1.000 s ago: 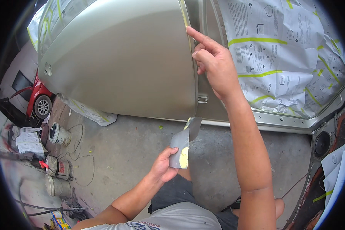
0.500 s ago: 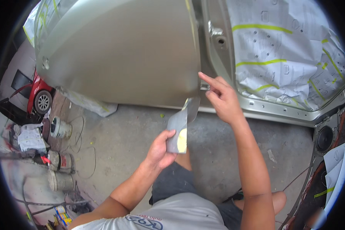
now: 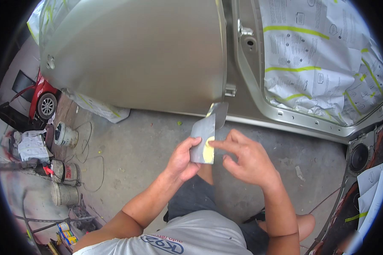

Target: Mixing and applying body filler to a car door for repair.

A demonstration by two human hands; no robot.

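Note:
My left hand (image 3: 181,163) grips two thin grey metal spreader plates (image 3: 203,124), one behind the other. Pale yellow paste (image 3: 209,153) lies on the front one near its lower right, and a little sits higher up. The tip of my right index finger touches that paste; my right hand (image 3: 247,161) holds nothing, its index finger stretched out and the others bent. Above both hands is a silver-beige car door panel (image 3: 132,55) with a thin yellowish strip along its right edge.
Paper-masked body opening (image 3: 308,55) with yellow-green tape stands at upper right, above a sill (image 3: 281,132). Buckets (image 3: 64,193), cables and a red car (image 3: 37,98) are at left on the concrete floor (image 3: 106,148). A panel with a speaker (image 3: 360,156) stands at right.
My right hand has come down from the door edge onto the paste on the plates. My left hand and plates have risen in view, as has the door.

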